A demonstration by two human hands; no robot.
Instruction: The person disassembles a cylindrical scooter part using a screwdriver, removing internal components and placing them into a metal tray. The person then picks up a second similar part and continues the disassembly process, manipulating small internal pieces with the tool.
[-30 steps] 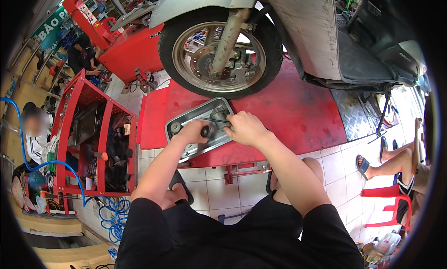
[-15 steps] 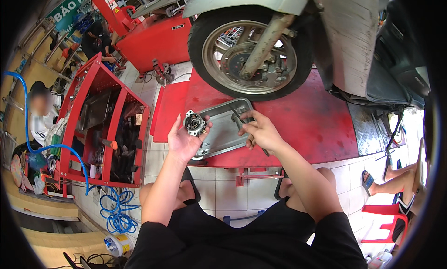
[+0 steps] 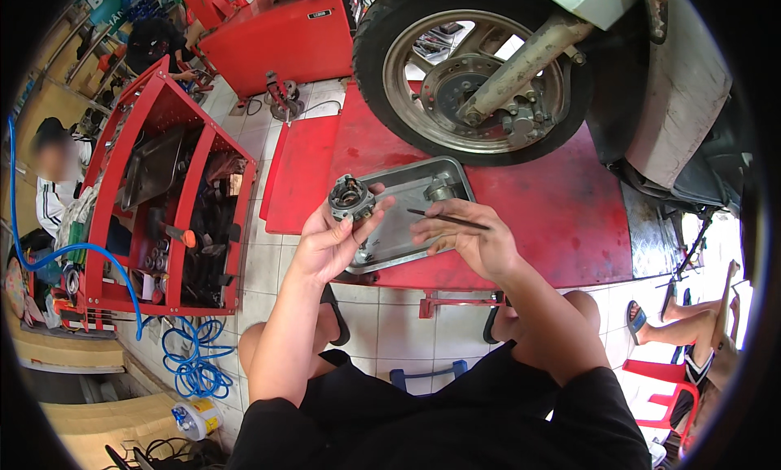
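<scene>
In my left hand point(image 3: 325, 250) is a round, open-faced metal housing point(image 3: 351, 197), perhaps a small motor part, with a hollow ring and darker pieces inside. My fingers and thumb grip its lower side, with its open face tilted upward. My right hand point(image 3: 486, 244) pinches a thin, dark, rod-like tool point(image 3: 452, 219), whose exact kind I cannot make out. Its tip points left toward the housing, a gap apart from it. Beneath both hands lies a shallow metal tray point(image 3: 397, 236). A short cylindrical metal part point(image 3: 440, 187) sits at its far right, with small bits near its left end.
The tray rests on a red lift platform point(image 3: 561, 218), under a motorbike's front wheel point(image 3: 480, 88). A red tool cart point(image 3: 154, 202) stands left, beside a coiled blue hose point(image 3: 195, 360). Other people are at the left, and legs show near a red plastic chair point(image 3: 663, 389) at right.
The housing has tilted in my left hand and its thumb has come across the side. The dark tool has swung from steep to nearly level. The whole view has shifted slightly.
</scene>
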